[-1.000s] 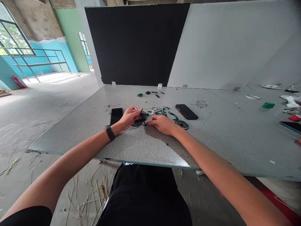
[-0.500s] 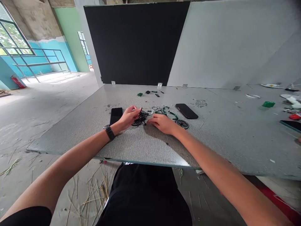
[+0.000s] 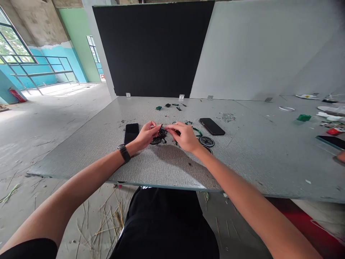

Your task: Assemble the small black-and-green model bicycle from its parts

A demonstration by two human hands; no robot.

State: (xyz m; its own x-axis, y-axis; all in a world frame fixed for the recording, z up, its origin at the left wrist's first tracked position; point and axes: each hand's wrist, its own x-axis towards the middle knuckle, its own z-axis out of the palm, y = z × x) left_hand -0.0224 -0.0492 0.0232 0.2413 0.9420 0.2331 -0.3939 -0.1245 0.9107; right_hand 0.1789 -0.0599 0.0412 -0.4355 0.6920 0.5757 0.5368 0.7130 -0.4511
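Note:
My left hand (image 3: 147, 135) pinches a small black toy-bicycle part (image 3: 162, 131) between thumb and fingers. Below it, a black spoked wheel (image 3: 155, 141) and other dark pieces lie close by; which of them are joined I cannot tell. My right hand (image 3: 184, 136) is raised just to the right, thumb and fingers drawn together at that part; anything between them is too small to make out. Beside the right wrist rests another spoked wheel (image 3: 206, 141), with the edge of one more wheel (image 3: 209, 149) showing under it. A curved green piece (image 3: 198, 132) lies partly behind the right hand.
One phone (image 3: 131, 133) lies left of my left hand, another phone (image 3: 212, 126) beyond the right. Small green and black pieces (image 3: 168, 105) are scattered at the back. Far right are a green object (image 3: 304, 117), assorted clutter and another person's fingers (image 3: 341, 156). The table's front edge (image 3: 161, 185) is near my lap.
My right hand has lifted from the tabletop and moved up to the part in my left hand. The left hand stays nearly still. The view has shifted slightly.

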